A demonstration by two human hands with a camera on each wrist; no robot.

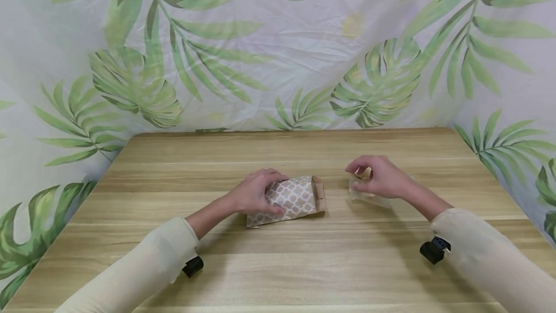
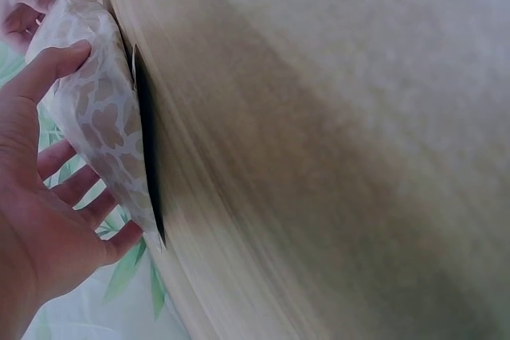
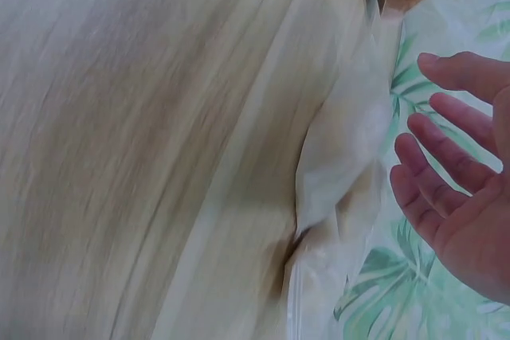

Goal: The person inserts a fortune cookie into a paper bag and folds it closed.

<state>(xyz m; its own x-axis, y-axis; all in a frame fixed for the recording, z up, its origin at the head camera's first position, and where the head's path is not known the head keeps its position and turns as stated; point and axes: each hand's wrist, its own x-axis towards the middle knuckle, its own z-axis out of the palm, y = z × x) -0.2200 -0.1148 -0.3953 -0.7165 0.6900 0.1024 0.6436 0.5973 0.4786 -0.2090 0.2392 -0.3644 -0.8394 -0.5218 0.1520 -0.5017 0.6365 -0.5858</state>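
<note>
A paper bag (image 1: 296, 196) with a white lattice print lies flat at mid-table, its folded brown mouth facing right. My left hand (image 1: 255, 193) holds it from the left, thumb on the near side and fingers on the far side; the left wrist view shows the thumb lying over the printed paper (image 2: 107, 113). To the right, my right hand (image 1: 384, 177) hovers over a clear plastic bag (image 1: 377, 200). In the right wrist view its fingers (image 3: 446, 157) are loosely bent with nothing between them, apart from the crumpled clear plastic bag (image 3: 347, 145).
The wooden table (image 1: 278, 274) runs back to a leaf-printed cloth (image 1: 286, 52) that hangs behind it and along the sides. Black wrist cameras (image 1: 434, 250) hang below both sleeves.
</note>
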